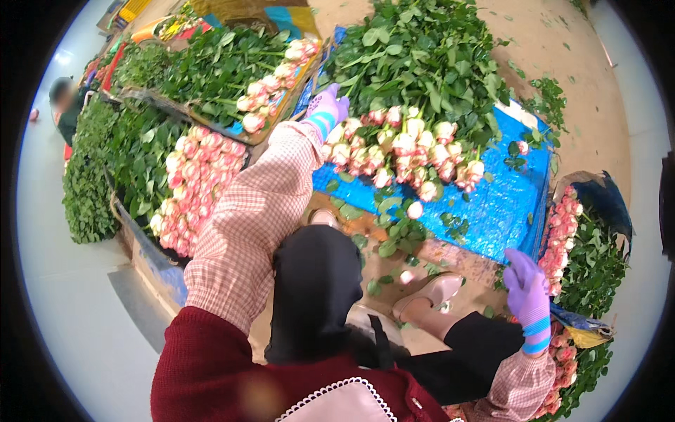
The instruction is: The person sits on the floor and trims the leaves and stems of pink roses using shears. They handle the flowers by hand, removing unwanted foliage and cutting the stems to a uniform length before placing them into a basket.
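Head view: your left hand (330, 105), upper centre, finger grip unclear; right hand (526, 285) half-open, seemingly empty (tugging could bruise roses (404, 145)).

Gloved hands (328, 105) (526, 283) apart; roses (403, 145) on blue sheet (512, 204).

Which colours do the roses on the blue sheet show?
The roses are creamy white tinged with pink, best seen in the head view.

A shiny blue plastic sheet (508, 200) covers a work surface with a worn brown near edge (460, 255). On it lies a heap of pink-and-white roses (404, 145), blooms near, leafy stems (422, 60) far. Loose leaves (453, 225) lie nearer; a single bloom (522, 148) lies right.
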`<state>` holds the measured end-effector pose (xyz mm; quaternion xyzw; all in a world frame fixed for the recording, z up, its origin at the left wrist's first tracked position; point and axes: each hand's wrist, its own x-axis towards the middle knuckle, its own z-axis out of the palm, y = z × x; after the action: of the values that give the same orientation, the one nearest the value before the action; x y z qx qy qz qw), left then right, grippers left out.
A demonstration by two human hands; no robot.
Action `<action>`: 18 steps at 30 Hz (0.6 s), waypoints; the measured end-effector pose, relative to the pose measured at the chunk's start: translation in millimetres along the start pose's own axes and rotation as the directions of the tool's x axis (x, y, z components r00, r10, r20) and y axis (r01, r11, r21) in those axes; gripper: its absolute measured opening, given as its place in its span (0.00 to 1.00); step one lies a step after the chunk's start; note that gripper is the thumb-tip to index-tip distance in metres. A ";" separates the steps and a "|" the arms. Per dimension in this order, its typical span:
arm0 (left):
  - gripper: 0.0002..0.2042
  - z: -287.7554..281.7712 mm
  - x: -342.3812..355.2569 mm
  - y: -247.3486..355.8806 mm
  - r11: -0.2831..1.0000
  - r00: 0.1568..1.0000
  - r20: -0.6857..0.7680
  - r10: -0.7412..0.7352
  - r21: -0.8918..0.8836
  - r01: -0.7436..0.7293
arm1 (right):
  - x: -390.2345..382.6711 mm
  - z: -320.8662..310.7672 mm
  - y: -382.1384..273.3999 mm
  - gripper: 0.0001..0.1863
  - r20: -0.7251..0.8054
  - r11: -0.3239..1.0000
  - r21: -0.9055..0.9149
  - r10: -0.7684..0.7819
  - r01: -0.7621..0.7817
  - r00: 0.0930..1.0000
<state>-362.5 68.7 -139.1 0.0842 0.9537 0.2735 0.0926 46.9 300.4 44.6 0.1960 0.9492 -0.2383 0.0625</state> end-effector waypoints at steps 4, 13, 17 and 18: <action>0.33 7.4 18.9 16.0 0.972 0.992 0.111 -0.059 0.233 0.032 | 2.5 4.1 9.8 0.16 0.081 0.999 0.048 -0.013 0.009 0.997; 0.35 1.8 34.7 52.5 0.878 0.945 0.252 -0.208 0.474 0.067 | 13.6 6.9 15.4 0.16 0.125 0.998 0.052 -0.050 0.044 0.991; 0.36 8.6 26.6 50.7 0.879 0.990 0.120 -0.072 0.478 0.006 | 9.9 8.6 11.8 0.16 0.124 0.998 0.035 -0.047 0.043 0.991; 0.37 13.3 30.0 34.8 0.867 0.997 0.081 0.017 0.495 -0.055 | 9.5 8.8 12.0 0.17 0.127 0.998 0.033 -0.051 0.047 0.991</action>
<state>-384.7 110.9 -135.4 0.1327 0.9861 0.0177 0.0979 43.3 309.3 29.7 0.1577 0.9441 -0.2659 0.1142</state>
